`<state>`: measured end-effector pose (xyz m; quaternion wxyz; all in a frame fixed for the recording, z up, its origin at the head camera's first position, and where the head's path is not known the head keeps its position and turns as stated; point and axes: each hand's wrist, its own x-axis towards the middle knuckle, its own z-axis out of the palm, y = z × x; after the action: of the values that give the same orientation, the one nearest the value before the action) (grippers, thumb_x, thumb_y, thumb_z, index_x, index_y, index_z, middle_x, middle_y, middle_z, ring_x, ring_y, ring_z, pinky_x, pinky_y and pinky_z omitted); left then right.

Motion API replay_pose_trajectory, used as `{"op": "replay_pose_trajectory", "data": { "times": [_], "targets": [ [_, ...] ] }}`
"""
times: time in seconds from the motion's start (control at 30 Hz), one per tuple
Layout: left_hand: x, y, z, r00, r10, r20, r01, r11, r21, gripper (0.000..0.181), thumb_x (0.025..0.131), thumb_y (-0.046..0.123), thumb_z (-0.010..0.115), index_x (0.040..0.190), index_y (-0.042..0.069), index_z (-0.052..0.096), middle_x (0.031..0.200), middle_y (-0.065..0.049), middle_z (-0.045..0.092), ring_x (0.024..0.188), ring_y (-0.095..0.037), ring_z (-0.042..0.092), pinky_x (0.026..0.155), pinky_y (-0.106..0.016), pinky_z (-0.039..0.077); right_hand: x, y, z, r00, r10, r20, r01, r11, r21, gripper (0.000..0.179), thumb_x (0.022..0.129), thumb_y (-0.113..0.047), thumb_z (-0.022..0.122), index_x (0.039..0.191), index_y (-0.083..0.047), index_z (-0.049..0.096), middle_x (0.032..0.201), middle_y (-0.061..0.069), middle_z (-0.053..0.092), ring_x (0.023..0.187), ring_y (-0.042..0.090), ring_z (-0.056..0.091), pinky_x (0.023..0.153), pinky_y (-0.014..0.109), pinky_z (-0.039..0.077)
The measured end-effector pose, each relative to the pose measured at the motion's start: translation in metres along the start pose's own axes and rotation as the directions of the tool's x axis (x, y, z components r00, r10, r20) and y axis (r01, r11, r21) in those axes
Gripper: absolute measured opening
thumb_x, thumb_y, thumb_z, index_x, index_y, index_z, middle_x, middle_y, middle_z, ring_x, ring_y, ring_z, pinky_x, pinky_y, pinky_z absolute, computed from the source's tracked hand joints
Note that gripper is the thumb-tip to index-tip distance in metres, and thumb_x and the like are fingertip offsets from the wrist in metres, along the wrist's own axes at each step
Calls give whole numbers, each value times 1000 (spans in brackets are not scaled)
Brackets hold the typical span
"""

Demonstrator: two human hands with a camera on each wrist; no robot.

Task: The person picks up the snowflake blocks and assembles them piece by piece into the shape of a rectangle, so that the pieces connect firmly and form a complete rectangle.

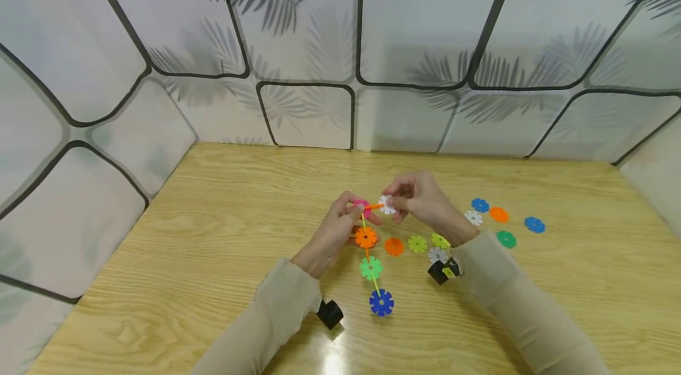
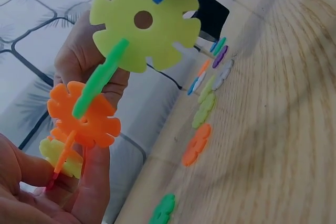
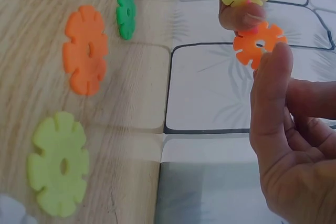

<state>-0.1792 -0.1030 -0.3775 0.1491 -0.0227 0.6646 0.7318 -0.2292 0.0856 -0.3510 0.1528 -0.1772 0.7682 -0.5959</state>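
A linked chain of notched plastic discs hangs between and below the hands. My left hand (image 1: pixel 337 224) pinches the pink disc (image 1: pixel 359 206) at the chain's upper end. My right hand (image 1: pixel 422 197) pinches a white disc (image 1: pixel 386 204) between thumb and fingers; an orange disc (image 3: pixel 270 38) links it to the pink one. Below hang a flat-facing orange disc (image 1: pixel 366 237), a light green disc (image 1: pixel 371 268) and a dark blue disc (image 1: pixel 381 303), joined by discs seen edge-on. Up close in the left wrist view is a yellow disc (image 2: pixel 168 30). Fingers partly cover the pink and white discs.
Loose discs lie on the wooden table (image 1: pixel 213 233): an orange one (image 1: pixel 394 246), yellow ones (image 1: pixel 417 243) and a grey one (image 1: pixel 437 255) near the right wrist. Farther right are blue (image 1: pixel 534 225), dark green (image 1: pixel 506 239) and other discs. A patterned partition (image 1: pixel 303 115) rises behind.
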Motion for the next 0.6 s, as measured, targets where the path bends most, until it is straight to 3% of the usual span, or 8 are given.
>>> {"op": "replay_pose_trajectory", "data": {
  "times": [0.2, 0.43, 0.6],
  "targets": [
    [-2, 4, -3, 1000, -7, -6, 7, 1000, -11, 14, 112, 15, 36, 114, 7, 47, 104, -12, 71, 64, -15, 62, 58, -24, 52, 0, 0, 1, 1000, 5, -11, -5, 999, 38, 10, 95, 11, 61, 104, 15, 64, 90, 12, 67, 63, 17, 64, 64, 32, 60],
    [2, 10, -3, 1000, 5, 26, -2, 990, -139, 32, 111, 16, 40, 140, 4, 48, 106, -15, 73, 63, -19, 69, 58, -25, 57, 1, -1, -5, 999, 22, -35, -19, 997, 72, 17, 95, 8, 61, 110, 17, 61, 88, 8, 65, 62, 16, 66, 66, 33, 61],
    [4, 8, -6, 999, -9, 38, 15, 989, -144, 31, 111, 16, 41, 135, 1, 53, 108, -14, 72, 63, -18, 69, 56, -24, 57, 1, 1, -7, 999, 49, -16, -47, 997, 67, 18, 96, 7, 61, 112, 16, 60, 87, 9, 65, 62, 17, 65, 65, 34, 61]
  ]
}}
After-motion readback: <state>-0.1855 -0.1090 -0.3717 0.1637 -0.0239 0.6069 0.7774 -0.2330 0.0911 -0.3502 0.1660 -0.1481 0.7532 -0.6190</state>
